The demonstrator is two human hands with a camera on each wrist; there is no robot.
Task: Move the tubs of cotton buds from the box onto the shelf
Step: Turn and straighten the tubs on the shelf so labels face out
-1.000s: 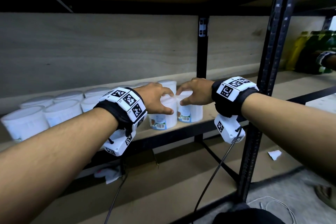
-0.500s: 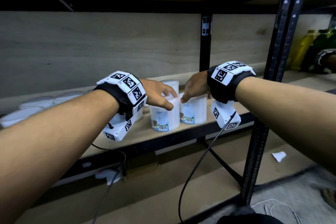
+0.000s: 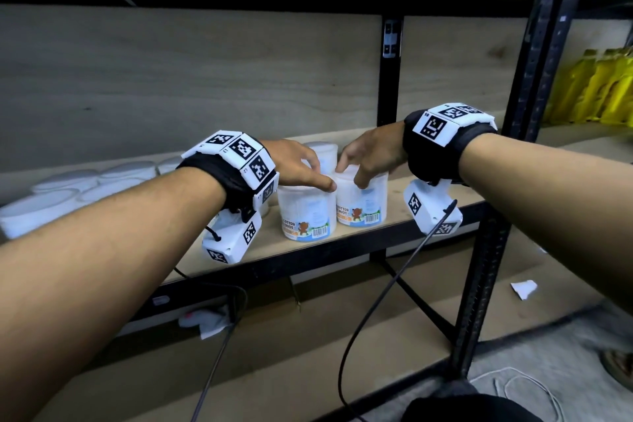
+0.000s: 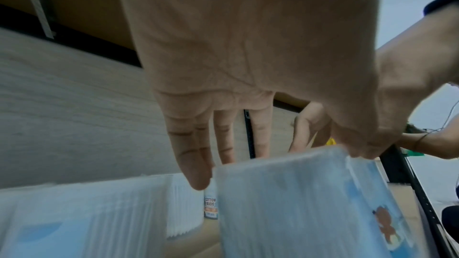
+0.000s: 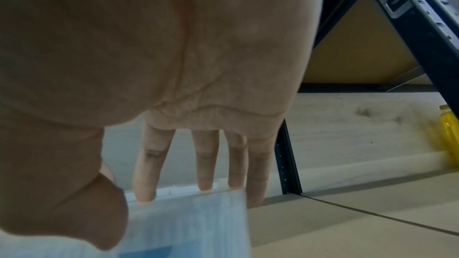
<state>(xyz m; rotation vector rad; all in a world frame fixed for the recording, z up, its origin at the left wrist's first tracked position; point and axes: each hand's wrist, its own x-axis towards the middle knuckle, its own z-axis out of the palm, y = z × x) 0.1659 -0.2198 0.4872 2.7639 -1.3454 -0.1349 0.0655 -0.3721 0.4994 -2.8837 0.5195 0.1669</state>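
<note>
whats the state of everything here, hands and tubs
left hand, grips left tub from above
right hand, grips right tub from above
left tub, upright on shelf, lid on
right tub, upright beside left tub, lid on
back tub, upright, lid on

**Readable text: just "COTTON BUDS"**

On the head view we read "COTTON BUDS" on the label of the left tub (image 3: pixel 306 212). The right tub (image 3: pixel 363 202) has the same words, sitting right at the label's left edge. Each label has a barcode (image 3: pixel 321 232), but the digits are too small for us to read. On the left wrist view we get "COTTON BUDS" again on a rear tub (image 4: pixel 211 205); the print under it is blurred. The left wristband (image 3: pixel 239 151) and right wristband (image 3: pixel 445 120) carry square black-and-white code markers. Tiny characters sit beside one marker on the right band, and we can't resolve them.
</note>
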